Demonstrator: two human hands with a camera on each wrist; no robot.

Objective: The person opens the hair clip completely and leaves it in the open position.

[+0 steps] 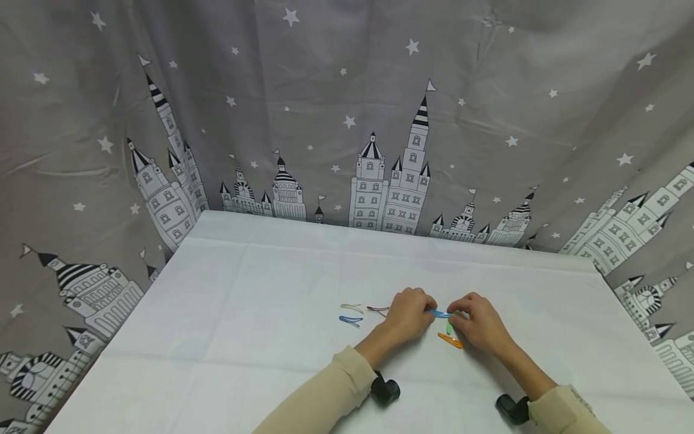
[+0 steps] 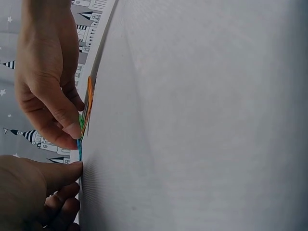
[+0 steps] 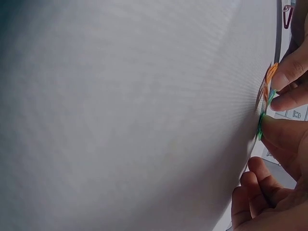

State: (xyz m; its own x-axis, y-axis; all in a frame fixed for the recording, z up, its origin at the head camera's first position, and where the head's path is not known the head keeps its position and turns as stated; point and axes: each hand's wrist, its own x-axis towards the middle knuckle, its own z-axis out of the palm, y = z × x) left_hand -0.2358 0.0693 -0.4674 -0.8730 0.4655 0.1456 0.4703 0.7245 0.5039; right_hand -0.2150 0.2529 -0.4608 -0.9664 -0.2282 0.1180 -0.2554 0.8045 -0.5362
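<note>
Both hands meet over the white table around a light blue snap hair clip (image 1: pixel 441 314). My left hand (image 1: pixel 409 314) pinches the clip's left end between thumb and fingers. At its other end, my right hand (image 1: pixel 481 324) pinches it with thumb and index finger. In the left wrist view, a short stretch of the blue clip (image 2: pixel 79 150) shows between the two hands' fingertips. A green hair clip (image 1: pixel 449 327) lies just below it, close to the right thumb. Nearer me is an orange hair clip (image 1: pixel 450 340), slanted on the cloth.
Left of the left hand lie a beige hair clip (image 1: pixel 352 308), a darker blue one (image 1: pixel 350 320) and a dark red one (image 1: pixel 377 310), partly covered by that hand. White cloth covers the table (image 1: pixel 244 313). A grey curtain (image 1: pixel 303 96) with castles and stars hangs behind.
</note>
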